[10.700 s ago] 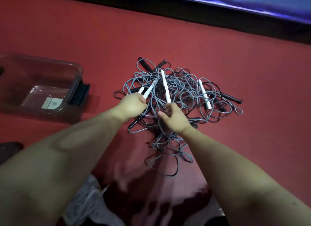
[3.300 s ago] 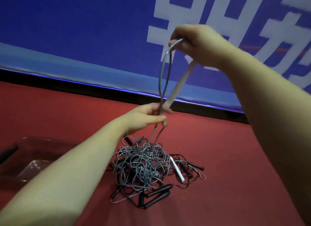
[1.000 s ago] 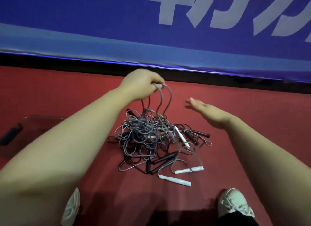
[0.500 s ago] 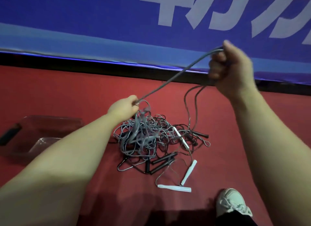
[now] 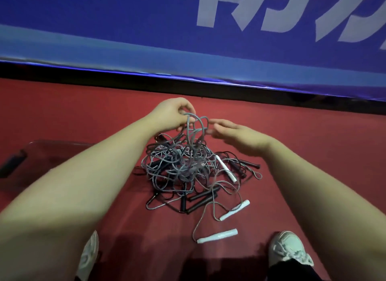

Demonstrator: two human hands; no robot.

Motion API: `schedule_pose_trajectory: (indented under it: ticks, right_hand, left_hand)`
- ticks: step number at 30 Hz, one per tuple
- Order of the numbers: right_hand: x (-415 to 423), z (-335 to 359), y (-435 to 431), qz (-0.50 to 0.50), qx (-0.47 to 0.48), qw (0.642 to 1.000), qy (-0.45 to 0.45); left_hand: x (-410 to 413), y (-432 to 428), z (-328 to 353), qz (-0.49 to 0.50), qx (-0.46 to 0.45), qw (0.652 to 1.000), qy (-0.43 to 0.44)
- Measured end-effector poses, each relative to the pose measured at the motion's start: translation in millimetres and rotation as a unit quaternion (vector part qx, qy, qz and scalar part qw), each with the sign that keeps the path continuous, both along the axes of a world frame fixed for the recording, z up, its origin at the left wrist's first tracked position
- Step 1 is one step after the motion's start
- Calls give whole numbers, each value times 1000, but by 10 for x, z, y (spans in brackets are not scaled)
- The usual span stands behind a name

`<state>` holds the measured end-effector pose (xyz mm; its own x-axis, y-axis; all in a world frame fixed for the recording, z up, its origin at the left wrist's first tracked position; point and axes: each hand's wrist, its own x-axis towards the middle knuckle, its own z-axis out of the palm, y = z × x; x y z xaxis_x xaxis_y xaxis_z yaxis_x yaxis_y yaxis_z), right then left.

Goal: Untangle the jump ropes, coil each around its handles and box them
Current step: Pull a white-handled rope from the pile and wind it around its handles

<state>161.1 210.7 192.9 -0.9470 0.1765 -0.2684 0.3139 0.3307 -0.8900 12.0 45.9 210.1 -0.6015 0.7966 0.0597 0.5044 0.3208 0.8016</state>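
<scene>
Grey cord lies knotted in the tangle (image 5: 183, 161) on the red floor (image 5: 313, 155). Your left hand (image 5: 171, 113) pinches its top loops; your right hand (image 5: 236, 134) hovers beside them, fingers straight, holding nothing. Two white handles (image 5: 217, 235) trail free; no rope looks coiled or in the clear box (image 5: 41, 153).

Dim light, wide-angle edge distortion, slight motion blur.

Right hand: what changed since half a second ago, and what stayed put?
The right hand has let go of the grey rope it was pulling up and dropped, open, beside it. The left hand still pinches that rope above the pile. The white handles in front and the box stayed put.
</scene>
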Motion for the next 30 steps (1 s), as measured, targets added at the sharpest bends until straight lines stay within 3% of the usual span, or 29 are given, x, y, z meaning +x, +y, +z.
schedule_pose_trajectory:
  ticks: [2,4,6,8,11,13,16,19,22,24,26,27,30]
  right_hand:
    - [-128,0,-191,36,-69,997,25]
    - [-221,-3,-304,28,-40,997,56]
    - [-238,67,-273,-45,5,993,113]
    - [-213,226,-128,-152,2,970,192]
    - [-165,401,74,-195,46,942,270]
    - [-148,406,128,-241,53,927,283]
    - [-70,391,175,-290,-49,903,314]
    - [-28,507,183,-243,-128,889,366]
    - [-75,683,164,-205,-176,873,405]
    - [-54,670,235,-238,-79,891,379]
    - [32,513,361,-308,42,901,302]
    - [92,408,431,-342,58,903,253]
    - [258,112,548,-327,8,939,103]
  left_hand:
    - [37,61,27,27,-3,999,23]
    - [8,50,61,51,31,998,-17]
    - [-33,-30,86,39,38,998,-44]
    - [-56,-133,74,0,-37,999,22]
    - [-32,-182,-11,-57,-135,977,156]
    - [-38,-168,-37,-51,-121,961,242]
    - [-169,-216,-20,41,-63,943,324]
    - [-255,-296,-66,86,-108,936,324]
    - [-187,-276,-148,92,-168,951,243]
    - [-180,-263,-136,110,-75,990,55]
    - [-211,-334,-1,139,52,966,-213]
    - [-257,-388,67,130,90,944,-289]
    - [-290,-471,291,79,120,929,-341]
